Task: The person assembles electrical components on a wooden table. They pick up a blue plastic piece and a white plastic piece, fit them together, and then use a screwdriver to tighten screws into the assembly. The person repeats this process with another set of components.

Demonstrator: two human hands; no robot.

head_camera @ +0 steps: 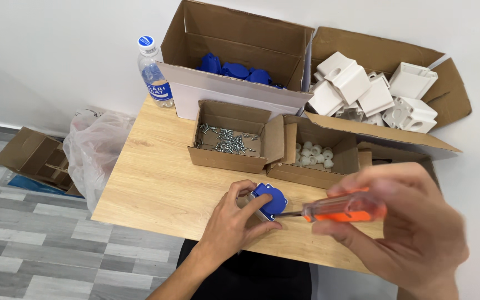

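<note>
Holding a small blue-and-white socket part (268,201) down on the wooden counter (156,183), the left hand (233,222) is curled around it, fingers on its near and left sides, thumb near its lower edge. The part sits toward the front middle of the counter, blue lid facing up, white body beneath.

Right hand (412,222) is closed around a screwdriver (334,211) with a clear orange handle; the hand is blurred. The thin metal shaft points left and its tip meets the right edge of the blue lid.

Behind the part, two small open cardboard boxes stand side by side, touching. The left one holds a scatter of silver screws (228,140); the right one holds a cluster of small white round pieces (313,154).

Further back, against the white wall, two large cartons. The left carton (234,66) contains blue lids (234,69) like the one being held. The right carton (384,83) is piled with white square housings (362,89).

A plastic water bottle (154,75) with a blue cap stands at the counter's back left corner, just beside the left carton. Off the counter's left edge: a clear plastic bag (93,150), and past it a divided cardboard box (34,158) on the grey tiled floor (40,255).
</note>
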